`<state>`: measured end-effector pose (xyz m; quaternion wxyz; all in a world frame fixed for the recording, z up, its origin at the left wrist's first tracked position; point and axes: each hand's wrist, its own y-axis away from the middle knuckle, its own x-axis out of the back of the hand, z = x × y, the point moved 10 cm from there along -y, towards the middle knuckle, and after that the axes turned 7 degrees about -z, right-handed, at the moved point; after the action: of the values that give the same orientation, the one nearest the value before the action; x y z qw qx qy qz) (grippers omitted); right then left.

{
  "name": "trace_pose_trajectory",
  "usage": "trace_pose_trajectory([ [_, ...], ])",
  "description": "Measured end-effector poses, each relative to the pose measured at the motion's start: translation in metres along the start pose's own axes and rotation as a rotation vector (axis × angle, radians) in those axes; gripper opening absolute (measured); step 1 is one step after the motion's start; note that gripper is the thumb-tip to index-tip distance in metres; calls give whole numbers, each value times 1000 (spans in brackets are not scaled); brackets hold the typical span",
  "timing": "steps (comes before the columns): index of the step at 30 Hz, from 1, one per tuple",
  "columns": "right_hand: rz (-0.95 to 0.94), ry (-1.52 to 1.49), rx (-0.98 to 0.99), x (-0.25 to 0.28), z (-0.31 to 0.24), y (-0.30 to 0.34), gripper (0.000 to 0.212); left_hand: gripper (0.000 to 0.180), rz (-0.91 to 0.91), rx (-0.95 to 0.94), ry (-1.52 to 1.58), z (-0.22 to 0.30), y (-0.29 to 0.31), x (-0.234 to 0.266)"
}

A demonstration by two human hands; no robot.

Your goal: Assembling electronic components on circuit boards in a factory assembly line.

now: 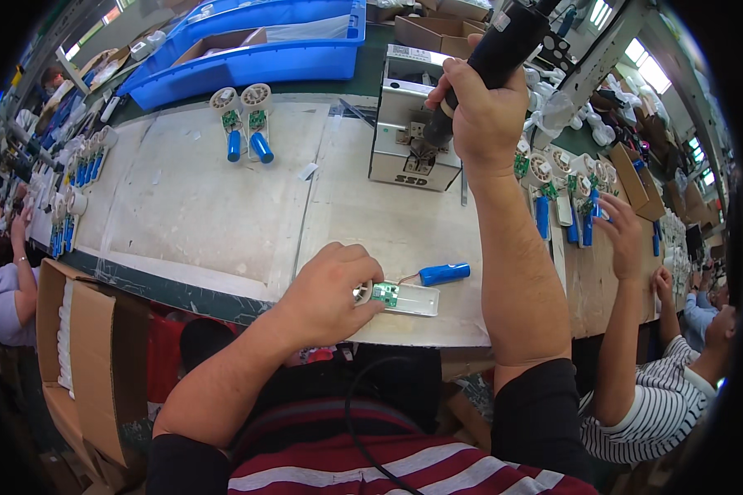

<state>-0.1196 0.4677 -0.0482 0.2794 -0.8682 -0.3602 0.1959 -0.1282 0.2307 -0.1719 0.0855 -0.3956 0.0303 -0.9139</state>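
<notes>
My right hand (pixel 491 120) is wrapped round a black electric screwdriver (pixel 510 43). The driver's tip points down at the front of a boxy metal screw feeder (pixel 392 136) and appears to meet its pick-up slot. Near the table's front edge, my left hand (pixel 328 290) grips the round end of a white plastic housing (pixel 421 303), mostly hidden under the fingers. A green circuit board (pixel 385 293) sits in the housing by my fingertips. From it a thin wire runs to a blue cylindrical battery (pixel 444 274), which lies on the table beside the housing.
Two similar assemblies (pixel 257 124) lie toward the back, below a large blue bin (pixel 248 62). More assemblies (pixel 582 194) crowd the right side, where a co-worker's hand (pixel 623 227) reaches in. An open cardboard box (pixel 91 355) stands at the lower left.
</notes>
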Motion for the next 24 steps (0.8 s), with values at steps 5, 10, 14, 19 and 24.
trace_pose_trajectory([
  [5, -11, 2, -16, 0, 4, 0, 44, 27, 0, -4, 0, 1, 0, -1],
  [10, -14, -5, -11, 2, 6, -1, 43, 28, 13, -10, -7, 2, 0, 1],
  [14, -37, -3, -13, 1, 6, 1, 43, 29, 7, -4, -10, 2, 0, 1],
  [19, -75, 6, 8, -2, 5, 3, 43, 29, 6, 0, -6, 1, 0, 0],
  [24, -73, 18, 15, -3, 0, 5, 44, 29, 3, -7, -6, 1, 0, 0],
])
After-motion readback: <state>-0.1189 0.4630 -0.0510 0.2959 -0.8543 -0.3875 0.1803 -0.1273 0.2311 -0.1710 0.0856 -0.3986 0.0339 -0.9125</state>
